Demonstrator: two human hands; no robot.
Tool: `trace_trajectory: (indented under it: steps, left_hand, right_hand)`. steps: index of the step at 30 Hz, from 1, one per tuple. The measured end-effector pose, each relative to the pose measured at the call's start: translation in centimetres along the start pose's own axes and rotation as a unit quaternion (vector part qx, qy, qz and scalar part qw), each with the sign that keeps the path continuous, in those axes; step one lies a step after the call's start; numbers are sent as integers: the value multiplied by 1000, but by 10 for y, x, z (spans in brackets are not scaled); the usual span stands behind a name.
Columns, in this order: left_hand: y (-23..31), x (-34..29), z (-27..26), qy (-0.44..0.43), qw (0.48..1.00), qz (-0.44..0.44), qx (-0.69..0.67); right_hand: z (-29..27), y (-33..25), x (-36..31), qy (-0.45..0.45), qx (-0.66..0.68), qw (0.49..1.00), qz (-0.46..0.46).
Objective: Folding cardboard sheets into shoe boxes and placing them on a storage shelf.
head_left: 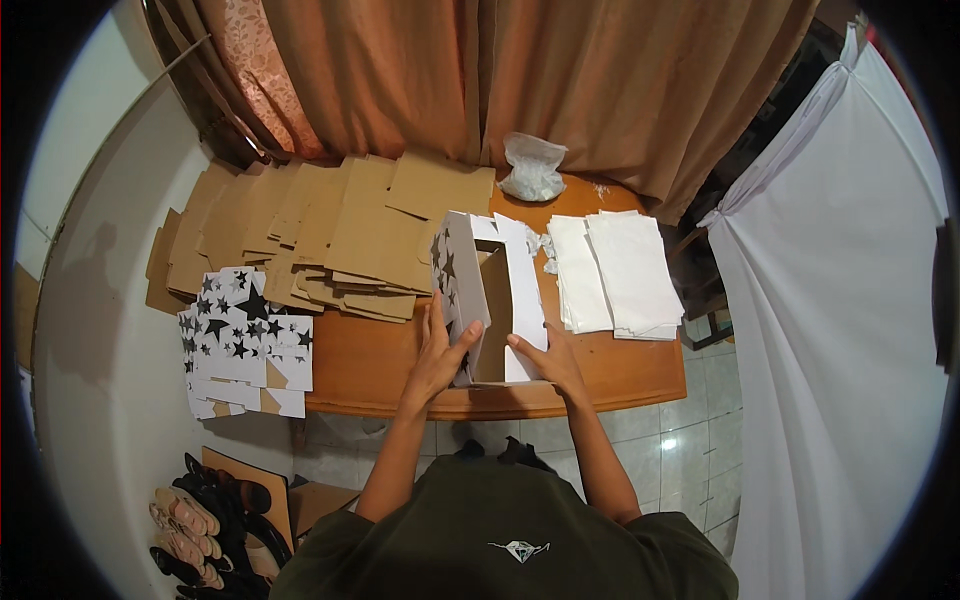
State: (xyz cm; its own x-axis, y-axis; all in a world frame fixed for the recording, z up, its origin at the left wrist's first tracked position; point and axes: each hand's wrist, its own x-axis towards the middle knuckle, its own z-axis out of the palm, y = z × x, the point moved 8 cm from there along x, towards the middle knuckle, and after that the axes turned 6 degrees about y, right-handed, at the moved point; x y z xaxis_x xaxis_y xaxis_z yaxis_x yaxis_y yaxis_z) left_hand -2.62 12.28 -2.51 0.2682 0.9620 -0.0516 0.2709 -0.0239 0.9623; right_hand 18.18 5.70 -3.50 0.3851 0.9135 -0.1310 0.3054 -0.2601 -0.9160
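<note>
A cardboard box [524,290] stands at the table's front middle, white on the outside and brown within. Its lid [472,290] is raised on the left side, with grey and black stars on its outer face. My left hand [441,358] grips the lid's near part, thumb on the edge and fingers against the starred face. On the box's near right corner, my right hand [552,362] is closed, its thumb over the white rim and its other fingers mostly hidden outside. Through the gap between lid and rim, the brown inside shows; what it holds, if anything, I cannot make out.
Flat brown cardboard blanks [340,220] lie overlapping at the back left, with star-printed white blanks [240,335] before them. White sheets [630,270] are stacked at right. Behind stands a clear plastic bag [534,170] near the curtain [400,80]. Shoes [190,530] sit lower left.
</note>
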Motion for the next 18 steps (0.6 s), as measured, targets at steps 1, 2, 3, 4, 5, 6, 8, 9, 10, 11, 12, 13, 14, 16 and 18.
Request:
trace_trajectory:
  steps: [1, 2, 3, 4, 5, 6, 8, 9, 10, 11, 12, 13, 14, 16, 18]
  left_hand:
    - [-9, 2, 2, -3, 1000, -4, -1]
    - [-14, 8, 3, -4, 998, -13, -60]
    - [-19, 12, 4, -5, 993, -22, -119]
    - [-24, 14, 4, -5, 993, -24, -119]
    - [-21, 13, 7, -20, 989, -46, -140]
    - [-21, 12, 11, -36, 984, -69, -161]
    - [-52, 22, 25, -68, 983, -76, -152]
    - [-59, 24, 35, -104, 981, -81, -142]
    - [-66, 24, 39, -104, 981, -84, -142]
    - [-70, 23, 41, -73, 983, -91, -138]
    - [-73, 22, 41, -42, 985, -98, -134]
    - [-70, 22, 44, -42, 992, -43, -107]
    - [-76, 22, 51, -45, 992, -47, -105]
    - [-79, 22, 57, -27, 996, 65, 58]
    - [-92, 25, 68, -48, 994, 38, 85]
  right_hand:
    - [7, 16, 5, 2, 9, 1000, 13]
    - [10, 18, 7, 2, 9, 1000, 15]
    - [11, 22, 7, 13, -27, 999, 20]
    - [11, 26, 6, 24, -63, 997, 25]
    - [13, 33, 6, 24, -64, 997, 28]
    - [12, 41, 7, 32, -115, 992, 27]
    - [13, 48, 6, 35, -167, 985, 25]
    - [13, 50, 5, 37, -203, 978, 29]
    - [12, 52, 5, 38, -238, 970, 33]
    - [10, 56, 6, 37, -238, 970, 37]
    - [9, 66, 7, 24, -253, 966, 55]
    - [9, 76, 9, 11, -268, 961, 73]
    - [7, 92, 13, 9, -267, 961, 78]
    - [6, 102, 20, 34, -195, 980, -29]
    - [3, 106, 26, 21, -188, 982, -19]
